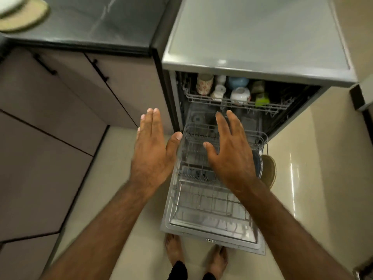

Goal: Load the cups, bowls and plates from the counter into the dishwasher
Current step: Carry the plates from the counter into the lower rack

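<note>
Plates remain up on the tabletop while both our hands hang bare over the racks

Plates (23,16) are what we have left to fetch: two of them, blurred, overlap at the far left corner of the dark tabletop (96,23), a pale one partly over a tan one. Our left hand (153,146) and right hand (230,150) are both spread flat with fingers extended, palms down, gripping nothing. They hover above the pulled-out lower rack (203,190) of the dishwasher (258,37), whose door is dropped open toward our feet.

Cups and bowls already sit in the upper rack (232,102), and two plates stand on edge at the right side of the lower rack, a dark one (259,164) beside a tan one (269,170).

The relation that matters: the plates lie up and well to the left of both hands, away from the machine. Our left hand is clearly the nearer one, already outside the dishwasher's left edge. We judge the coming move to be a reach up and leftward with that hand, then a return to the open slots beside the standing plates
</note>
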`<state>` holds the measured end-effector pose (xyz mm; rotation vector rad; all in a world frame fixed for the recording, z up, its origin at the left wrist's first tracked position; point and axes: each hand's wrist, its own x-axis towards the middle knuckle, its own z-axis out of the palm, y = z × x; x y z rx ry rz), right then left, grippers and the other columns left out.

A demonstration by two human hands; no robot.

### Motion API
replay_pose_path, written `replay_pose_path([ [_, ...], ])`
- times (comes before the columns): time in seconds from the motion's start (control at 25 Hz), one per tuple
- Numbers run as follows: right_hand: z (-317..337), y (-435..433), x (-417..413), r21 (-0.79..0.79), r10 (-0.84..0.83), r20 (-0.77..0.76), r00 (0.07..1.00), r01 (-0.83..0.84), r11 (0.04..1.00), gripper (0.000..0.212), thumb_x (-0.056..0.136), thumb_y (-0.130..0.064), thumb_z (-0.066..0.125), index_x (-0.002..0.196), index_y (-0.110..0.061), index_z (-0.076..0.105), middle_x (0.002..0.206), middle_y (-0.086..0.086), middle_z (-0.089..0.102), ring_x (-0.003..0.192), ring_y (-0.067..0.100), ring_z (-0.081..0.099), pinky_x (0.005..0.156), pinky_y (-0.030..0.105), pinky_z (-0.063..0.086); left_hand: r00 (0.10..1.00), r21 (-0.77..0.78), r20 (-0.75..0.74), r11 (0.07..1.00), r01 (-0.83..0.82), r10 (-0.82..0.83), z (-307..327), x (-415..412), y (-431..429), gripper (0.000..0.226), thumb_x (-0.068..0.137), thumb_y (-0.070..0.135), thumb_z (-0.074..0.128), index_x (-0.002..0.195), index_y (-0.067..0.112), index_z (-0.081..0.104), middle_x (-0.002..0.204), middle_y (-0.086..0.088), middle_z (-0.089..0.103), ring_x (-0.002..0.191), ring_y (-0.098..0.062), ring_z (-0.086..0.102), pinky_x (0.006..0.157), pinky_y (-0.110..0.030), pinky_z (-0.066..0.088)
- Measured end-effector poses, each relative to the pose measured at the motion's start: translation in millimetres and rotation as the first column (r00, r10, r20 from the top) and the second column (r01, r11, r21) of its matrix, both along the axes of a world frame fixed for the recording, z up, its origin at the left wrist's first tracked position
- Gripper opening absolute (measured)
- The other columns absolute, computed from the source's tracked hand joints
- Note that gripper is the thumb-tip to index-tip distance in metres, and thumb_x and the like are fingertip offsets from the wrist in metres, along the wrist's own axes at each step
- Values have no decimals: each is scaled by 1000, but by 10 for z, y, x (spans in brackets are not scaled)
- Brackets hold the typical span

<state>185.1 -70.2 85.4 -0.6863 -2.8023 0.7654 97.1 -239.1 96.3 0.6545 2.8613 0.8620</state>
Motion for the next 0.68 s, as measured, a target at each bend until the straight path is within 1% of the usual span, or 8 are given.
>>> replay_pose_path([
  [0.12, 676, -215, 62, 16, 67, -18, 998, -67, 998, 81, 97, -41, 61, 159, -26, 12, 169, 3, 1, 155, 23, 4, 121, 42, 22, 999, -36, -46, 999, 2, -4, 644, 99, -210, 85, 100, 66, 27, 164, 17, 0, 172, 0, -6, 157, -14, -10, 129, -42, 6],
  [0.24, 1207, -404, 136, 2, 96, -32, 995, -96, 995, 83, 96, -43, 62, 159, -29, 10, 168, 0, 2, 155, 22, 6, 121, 46, 27, 995, -39, -97, 999, -22, 18, 1186, 188, -451, 85, 100, 65, 29, 164, 16, 0, 172, -2, -6, 157, -16, -10, 128, -42, 3],
  [0.36, 1682, -607, 182, 16, 145, -72, 987, -144, 989, 84, 95, -42, 63, 159, -29, 11, 168, 2, 6, 155, 23, 9, 119, 49, 31, 986, -14, -160, 999, -44, 41, 1660, 239, -760, 84, 102, 62, 32, 164, 14, 3, 172, -4, -4, 158, -19, -8, 127, -40, 1],
  [0.56, 2216, -1129, 143, 62, 199, -127, 972, -193, 979, 83, 93, -39, 65, 159, -24, 16, 167, 8, 15, 153, 26, 15, 121, 49, 28, 971, 5, -220, 996, -93, 92, 2203, 177, -1434, 85, 102, 62, 34, 164, 12, 5, 172, -8, 0, 158, -23, -4, 126, -40, 0],
  [0.68, 2416, -1542, 13, 75, 206, -163, 965, -196, 978, 83, 92, -38, 66, 158, -23, 20, 166, 9, 19, 153, 27, 18, 121, 44, 26, 965, 24, -248, 996, -85, 89, 2388, 39, -1927, 85, 101, 62, 33, 164, 12, 4, 172, -7, 0, 158, -22, -5, 126, -40, 0],
])
